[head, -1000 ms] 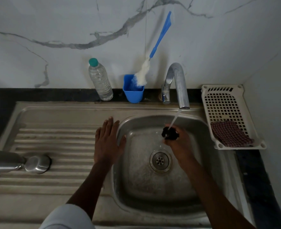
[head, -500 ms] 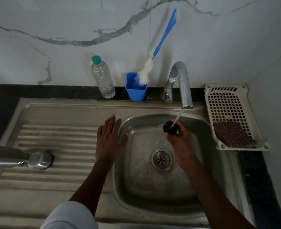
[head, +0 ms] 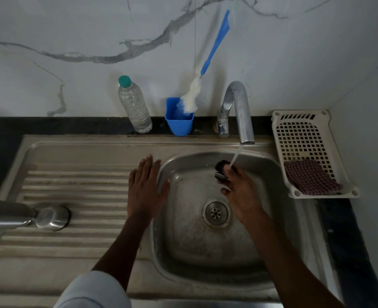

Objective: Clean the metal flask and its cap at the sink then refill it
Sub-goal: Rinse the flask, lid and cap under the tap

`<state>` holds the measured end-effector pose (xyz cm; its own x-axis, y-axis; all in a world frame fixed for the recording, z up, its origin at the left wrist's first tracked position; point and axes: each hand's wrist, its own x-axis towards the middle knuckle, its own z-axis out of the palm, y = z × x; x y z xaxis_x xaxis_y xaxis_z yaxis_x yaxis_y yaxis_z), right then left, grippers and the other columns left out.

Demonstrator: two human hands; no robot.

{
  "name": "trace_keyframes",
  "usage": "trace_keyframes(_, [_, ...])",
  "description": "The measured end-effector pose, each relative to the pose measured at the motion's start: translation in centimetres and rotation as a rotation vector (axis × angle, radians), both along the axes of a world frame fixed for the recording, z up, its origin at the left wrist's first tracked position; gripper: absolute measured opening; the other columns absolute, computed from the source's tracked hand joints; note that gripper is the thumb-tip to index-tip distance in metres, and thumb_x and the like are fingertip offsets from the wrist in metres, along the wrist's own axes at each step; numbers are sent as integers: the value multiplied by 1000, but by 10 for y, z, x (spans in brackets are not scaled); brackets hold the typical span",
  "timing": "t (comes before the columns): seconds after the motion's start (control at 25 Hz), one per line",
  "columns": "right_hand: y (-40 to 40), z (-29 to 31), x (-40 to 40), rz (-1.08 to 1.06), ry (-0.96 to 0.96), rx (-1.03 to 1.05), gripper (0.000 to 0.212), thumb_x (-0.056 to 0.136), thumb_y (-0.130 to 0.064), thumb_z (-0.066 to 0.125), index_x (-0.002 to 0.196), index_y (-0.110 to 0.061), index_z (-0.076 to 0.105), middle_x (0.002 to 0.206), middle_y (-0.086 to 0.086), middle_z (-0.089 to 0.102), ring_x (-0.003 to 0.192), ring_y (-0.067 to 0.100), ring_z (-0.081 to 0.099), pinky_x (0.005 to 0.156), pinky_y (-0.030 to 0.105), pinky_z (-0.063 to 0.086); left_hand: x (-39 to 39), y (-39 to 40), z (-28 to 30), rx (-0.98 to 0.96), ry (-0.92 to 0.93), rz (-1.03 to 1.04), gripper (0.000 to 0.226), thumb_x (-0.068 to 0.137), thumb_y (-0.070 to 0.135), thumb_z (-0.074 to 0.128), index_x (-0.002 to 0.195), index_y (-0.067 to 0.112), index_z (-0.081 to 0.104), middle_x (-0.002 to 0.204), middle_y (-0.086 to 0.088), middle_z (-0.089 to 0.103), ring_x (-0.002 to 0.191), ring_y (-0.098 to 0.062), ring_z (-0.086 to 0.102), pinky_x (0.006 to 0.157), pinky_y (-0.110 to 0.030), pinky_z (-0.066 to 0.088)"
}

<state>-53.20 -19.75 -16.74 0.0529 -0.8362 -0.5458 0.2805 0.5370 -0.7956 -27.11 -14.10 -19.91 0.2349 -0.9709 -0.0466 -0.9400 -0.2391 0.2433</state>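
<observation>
My right hand holds a small black flask cap over the sink basin, right under the thin stream running from the steel tap. My left hand lies flat, fingers spread, on the basin's left rim and holds nothing. The metal flask lies on its side on the ribbed drainboard at the far left, its mouth end pointing right; its body runs out of the frame.
A clear plastic water bottle with a green cap and a blue cup holding a blue-handled bottle brush stand against the marble wall. A white plastic basket with a checked cloth sits right of the sink.
My right hand has lifted the cap a little up and back toward the spout, staying in the stream. My left hand has stayed put on the rim.
</observation>
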Motion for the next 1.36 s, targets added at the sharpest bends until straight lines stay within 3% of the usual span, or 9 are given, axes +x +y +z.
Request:
trace_keyframes(0.08, [-3,4,4,27,154,-68,35,88,-21,77,122,-15,70,102,6,75,82,8,68,72,29,47,0,0,0,-2,4,-5,70,103,55,48,163,24,31,175,-5,17,161,-26,18,128,-49,18])
trace_keyframes(0.24, [-4,-3,-2,84,418,-204,58,73,1,84,125,-22,69,120,5,71,110,16,68,89,31,59,0,0,1,-12,0,-11,70,102,55,49,163,24,31,174,-5,18,160,-26,19,128,-50,18])
trace_keyframes(0.44, [-5,2,-6,-53,-32,-79,45,91,-2,69,135,-8,60,132,13,67,121,28,67,93,38,59,1,1,-3,-32,-7,-15,70,103,53,50,163,23,32,174,-6,18,161,-27,18,128,-51,20])
trace_keyframes(0.64, [0,5,-5,199,448,-240,54,77,0,82,121,-28,68,120,-5,72,112,12,66,93,35,57,2,1,-3,-16,-9,-31,72,103,57,46,164,23,28,175,-6,15,161,-27,16,129,-51,18])
trace_keyframes(0.72, [1,3,-6,132,341,-247,58,78,12,73,126,-21,66,123,-3,71,117,16,65,94,36,57,-1,1,0,9,-5,-25,74,103,61,42,164,22,29,175,-7,16,161,-27,15,129,-51,16])
trace_keyframes(0.84, [0,11,-4,-23,33,-120,45,91,-1,69,133,-14,62,127,8,71,116,24,68,84,34,57,-25,-7,19,-123,345,59,66,103,60,37,154,21,48,163,-4,43,151,-24,39,124,-52,31])
trace_keyframes(0.96, [0,15,-6,93,299,-220,42,86,-10,79,123,-25,68,112,0,74,96,7,69,77,26,55,-74,-34,64,-157,870,114,53,108,62,37,150,35,54,152,14,55,140,-3,50,119,-40,43])
trace_keyframes(1.12, [0,12,-14,234,682,-446,63,73,1,81,124,-34,67,119,-10,65,113,12,64,101,44,53,-120,-98,104,64,1460,96,73,108,63,13,161,20,38,167,2,37,155,-11,31,130,-35,18])
trace_keyframes(1.36, [-4,30,-20,101,240,-280,43,89,-8,77,128,-21,66,112,1,76,95,13,73,71,27,58,-138,-123,111,249,1563,73,101,93,86,2,166,21,27,173,-1,23,161,-18,17,132,-41,7])
